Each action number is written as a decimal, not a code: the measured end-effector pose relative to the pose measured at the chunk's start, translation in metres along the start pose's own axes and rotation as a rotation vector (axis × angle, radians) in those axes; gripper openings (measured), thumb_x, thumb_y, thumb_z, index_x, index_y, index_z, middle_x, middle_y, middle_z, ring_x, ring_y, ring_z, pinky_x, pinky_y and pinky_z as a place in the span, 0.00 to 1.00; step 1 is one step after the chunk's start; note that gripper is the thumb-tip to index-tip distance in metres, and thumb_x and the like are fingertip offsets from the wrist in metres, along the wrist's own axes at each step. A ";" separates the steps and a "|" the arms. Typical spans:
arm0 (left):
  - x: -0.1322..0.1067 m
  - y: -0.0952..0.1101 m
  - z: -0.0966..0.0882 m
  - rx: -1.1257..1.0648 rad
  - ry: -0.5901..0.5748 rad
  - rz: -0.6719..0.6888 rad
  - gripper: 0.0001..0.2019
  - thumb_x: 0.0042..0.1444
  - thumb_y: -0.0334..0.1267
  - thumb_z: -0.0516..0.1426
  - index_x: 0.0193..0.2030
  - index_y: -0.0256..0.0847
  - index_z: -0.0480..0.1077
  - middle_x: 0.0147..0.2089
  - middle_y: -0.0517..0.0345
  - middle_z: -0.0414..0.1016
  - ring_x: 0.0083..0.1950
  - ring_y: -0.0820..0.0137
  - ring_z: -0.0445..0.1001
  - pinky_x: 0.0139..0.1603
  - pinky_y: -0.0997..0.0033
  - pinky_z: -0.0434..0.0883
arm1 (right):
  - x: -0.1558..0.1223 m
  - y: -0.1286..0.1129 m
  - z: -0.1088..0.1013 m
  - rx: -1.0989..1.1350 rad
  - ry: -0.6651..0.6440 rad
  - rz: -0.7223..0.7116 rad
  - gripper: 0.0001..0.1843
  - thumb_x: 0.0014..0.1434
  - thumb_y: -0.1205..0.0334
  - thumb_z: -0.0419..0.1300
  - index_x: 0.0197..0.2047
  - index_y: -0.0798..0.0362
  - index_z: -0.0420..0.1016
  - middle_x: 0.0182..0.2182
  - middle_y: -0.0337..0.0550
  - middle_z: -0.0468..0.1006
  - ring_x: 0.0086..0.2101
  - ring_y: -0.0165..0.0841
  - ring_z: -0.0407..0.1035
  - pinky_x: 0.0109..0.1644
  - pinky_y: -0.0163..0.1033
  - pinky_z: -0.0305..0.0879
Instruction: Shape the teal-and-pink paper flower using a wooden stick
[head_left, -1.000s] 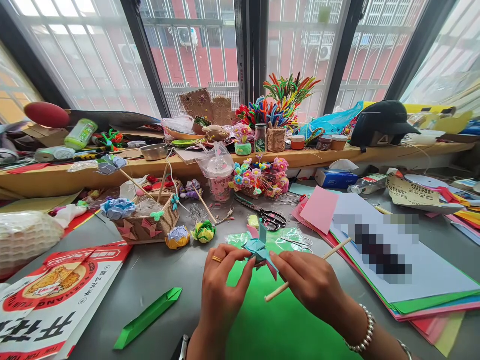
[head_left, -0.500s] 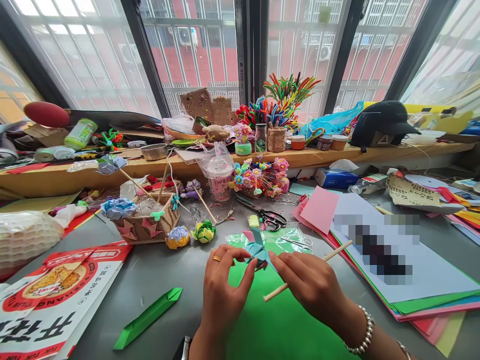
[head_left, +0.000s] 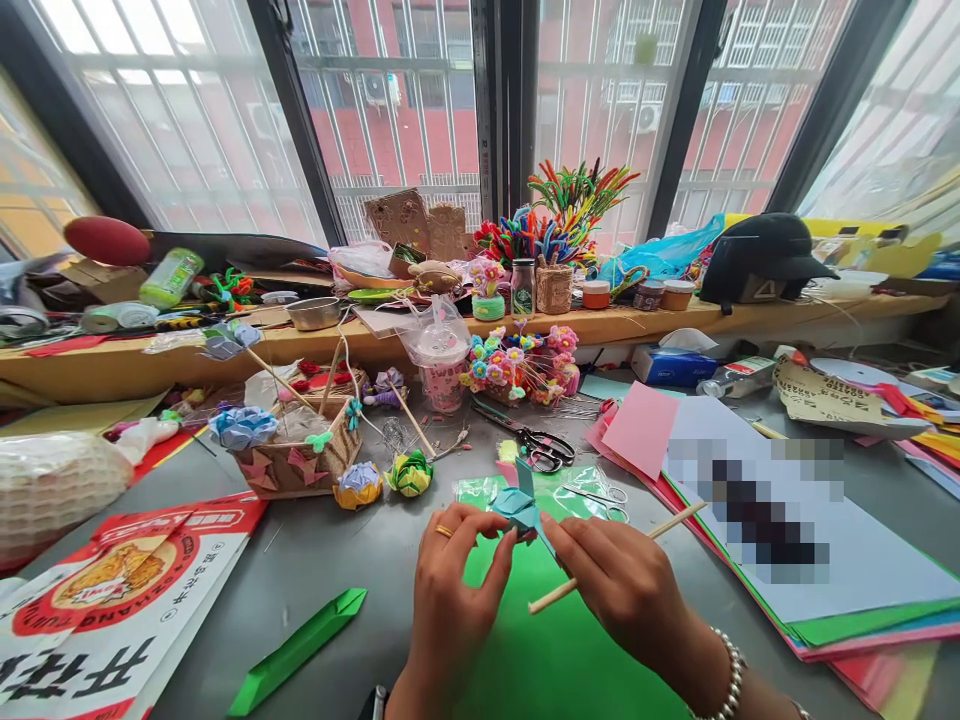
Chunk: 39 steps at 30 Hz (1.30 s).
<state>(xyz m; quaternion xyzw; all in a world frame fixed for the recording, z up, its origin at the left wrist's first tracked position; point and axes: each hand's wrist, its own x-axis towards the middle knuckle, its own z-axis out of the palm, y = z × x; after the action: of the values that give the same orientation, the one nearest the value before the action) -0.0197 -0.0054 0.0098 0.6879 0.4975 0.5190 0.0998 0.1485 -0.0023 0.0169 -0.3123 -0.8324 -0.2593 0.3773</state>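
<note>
A light-blue folded paper piece (head_left: 514,503), with flaps sticking out and some pink beside its upper edge, is held up between both hands. My left hand (head_left: 456,590) pinches its lower left side between thumb and fingers. My right hand (head_left: 626,570) has its fingers closed on the flap at the right, and a thin wooden stick (head_left: 553,597) passes through the same hand. Under the hands lies a bright green sheet (head_left: 555,650). A folded green paper strip (head_left: 300,650) rests on the table to the left.
Black-handled scissors (head_left: 544,447) and small silver scissors (head_left: 600,497) lie beyond the hands. A stack of coloured paper (head_left: 847,590) is at right. Folded paper flowers (head_left: 411,473) and a decorated box (head_left: 292,470) stand at left, near a printed food bag (head_left: 112,600).
The view has tilted slightly, so the scene sits a little lower. The blue paper has turned slightly between my fingers. Both hands keep their grip, and the stick stays in my right hand.
</note>
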 end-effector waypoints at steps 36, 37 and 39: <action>0.005 -0.004 -0.003 -0.179 -0.077 -0.144 0.07 0.52 0.39 0.56 0.26 0.41 0.72 0.25 0.62 0.68 0.27 0.72 0.67 0.30 0.73 0.66 | 0.003 0.003 -0.001 0.112 0.008 0.025 0.12 0.61 0.73 0.49 0.42 0.61 0.72 0.27 0.45 0.77 0.23 0.30 0.68 0.25 0.36 0.60; 0.004 -0.006 -0.003 -0.131 -0.060 -0.119 0.08 0.53 0.39 0.56 0.26 0.41 0.72 0.25 0.61 0.68 0.26 0.71 0.68 0.30 0.72 0.66 | 0.004 0.004 -0.001 0.140 0.007 0.031 0.11 0.62 0.72 0.49 0.41 0.60 0.72 0.26 0.44 0.77 0.23 0.30 0.68 0.25 0.35 0.61; 0.003 -0.010 -0.003 0.007 -0.002 -0.021 0.06 0.53 0.37 0.56 0.28 0.42 0.71 0.26 0.61 0.70 0.27 0.71 0.68 0.33 0.69 0.65 | 0.005 0.006 -0.001 0.234 0.023 0.066 0.11 0.63 0.66 0.50 0.37 0.59 0.73 0.25 0.43 0.76 0.23 0.29 0.69 0.25 0.33 0.62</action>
<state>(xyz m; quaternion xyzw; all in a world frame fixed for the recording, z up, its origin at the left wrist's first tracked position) -0.0277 0.0008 0.0068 0.6833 0.5065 0.5155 0.1035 0.1506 0.0029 0.0227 -0.2904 -0.8419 -0.1514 0.4289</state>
